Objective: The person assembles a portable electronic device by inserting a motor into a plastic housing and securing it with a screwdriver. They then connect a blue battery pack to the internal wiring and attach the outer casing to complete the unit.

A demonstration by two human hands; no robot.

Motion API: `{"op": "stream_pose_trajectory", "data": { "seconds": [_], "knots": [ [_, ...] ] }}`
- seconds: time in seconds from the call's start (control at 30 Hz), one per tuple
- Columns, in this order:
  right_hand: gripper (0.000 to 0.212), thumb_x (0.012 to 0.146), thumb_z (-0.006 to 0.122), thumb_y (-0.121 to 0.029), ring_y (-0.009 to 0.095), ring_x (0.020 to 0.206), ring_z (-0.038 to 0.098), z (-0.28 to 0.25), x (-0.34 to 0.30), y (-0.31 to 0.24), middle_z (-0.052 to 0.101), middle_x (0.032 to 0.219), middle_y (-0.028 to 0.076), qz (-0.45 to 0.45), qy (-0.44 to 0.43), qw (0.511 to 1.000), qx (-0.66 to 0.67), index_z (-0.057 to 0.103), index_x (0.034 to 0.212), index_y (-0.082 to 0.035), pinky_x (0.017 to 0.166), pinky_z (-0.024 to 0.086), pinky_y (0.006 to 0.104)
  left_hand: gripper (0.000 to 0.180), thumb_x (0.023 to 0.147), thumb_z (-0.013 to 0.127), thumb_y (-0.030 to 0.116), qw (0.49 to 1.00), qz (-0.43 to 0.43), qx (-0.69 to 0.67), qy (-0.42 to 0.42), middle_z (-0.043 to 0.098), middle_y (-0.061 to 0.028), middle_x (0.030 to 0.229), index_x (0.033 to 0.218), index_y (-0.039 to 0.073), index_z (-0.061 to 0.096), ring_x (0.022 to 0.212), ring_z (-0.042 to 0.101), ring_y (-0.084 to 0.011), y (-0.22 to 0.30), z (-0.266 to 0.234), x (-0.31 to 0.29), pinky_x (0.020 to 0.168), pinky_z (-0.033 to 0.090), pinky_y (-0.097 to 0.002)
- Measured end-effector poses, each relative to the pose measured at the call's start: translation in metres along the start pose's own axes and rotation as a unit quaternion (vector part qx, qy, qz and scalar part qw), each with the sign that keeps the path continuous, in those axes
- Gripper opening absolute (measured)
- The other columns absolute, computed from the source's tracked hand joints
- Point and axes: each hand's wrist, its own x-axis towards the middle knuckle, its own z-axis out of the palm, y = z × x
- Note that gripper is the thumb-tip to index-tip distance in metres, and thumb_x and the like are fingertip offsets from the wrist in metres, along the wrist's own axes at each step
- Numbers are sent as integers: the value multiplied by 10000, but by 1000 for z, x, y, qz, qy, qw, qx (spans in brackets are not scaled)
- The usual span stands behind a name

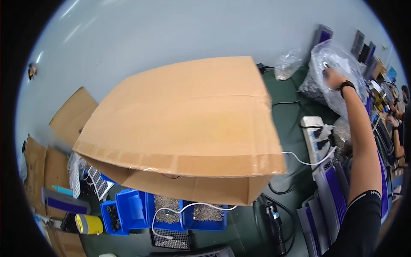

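Note:
My right hand (335,79), a dark band on its wrist, is stretched out to the far right at the mouth of a large clear plastic bag (346,68). Dark small pieces (314,89) show through the bag's lower side. Motion smears the fingers, so I cannot make out whether they hold anything. My left hand is out of sight. A big cardboard box (184,115) lies across the middle of the green bench (280,92), its open side facing me.
Blue bins (132,210) with small metal parts stand before the box, a white cable (188,207) across them. An electric screwdriver (275,227), a power strip (314,139) and grey-purple housings (336,190) lie to the right. Other people's arms (397,137) show at far right.

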Motion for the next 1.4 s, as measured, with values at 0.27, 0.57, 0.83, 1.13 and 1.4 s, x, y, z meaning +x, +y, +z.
{"op": "stream_pose_trajectory", "data": {
  "seconds": [0.27,0.57,0.83,1.13,1.4],
  "knots": [
    [891,836,613,-283,445,1453,504,5,21,7,525,1547,308,2,-32,999,-18,310,1667,-174,1209,394,489,271,868,686,-57,1000,-15,-18,1,680,-172,1068,1123,34,688,979,607,-413,-5,1,0,897,451,-508],
    [712,867,713,-212,409,1378,584,43,52,73,590,1495,264,-54,107,992,29,502,1526,-42,1174,441,512,217,888,644,-52,1000,14,-13,-12,658,-197,1051,1091,12,684,935,581,-424,-10,-1,12,842,444,-505],
    [729,749,729,-117,352,1040,757,-15,-18,7,736,1214,264,96,206,934,277,589,1456,-13,756,627,484,228,886,674,-1,1000,14,13,-15,654,-221,1016,1109,27,707,907,573,-451,-10,1,2,826,453,-522],
    [248,776,796,-59,175,697,540,-55,-36,5,572,889,47,142,108,712,679,637,966,-66,450,401,297,217,899,658,-26,999,35,0,-14,661,-227,1020,1108,9,706,906,576,-444,-13,-2,1,834,452,-518],
    [174,862,770,-96,200,689,687,-110,-89,-20,657,903,66,47,-49,651,756,651,987,-69,359,343,209,203,913,685,6,998,66,4,10,684,-189,1053,1113,33,710,952,607,-425,-4,-5,9,878,466,-503]
  ]
}}
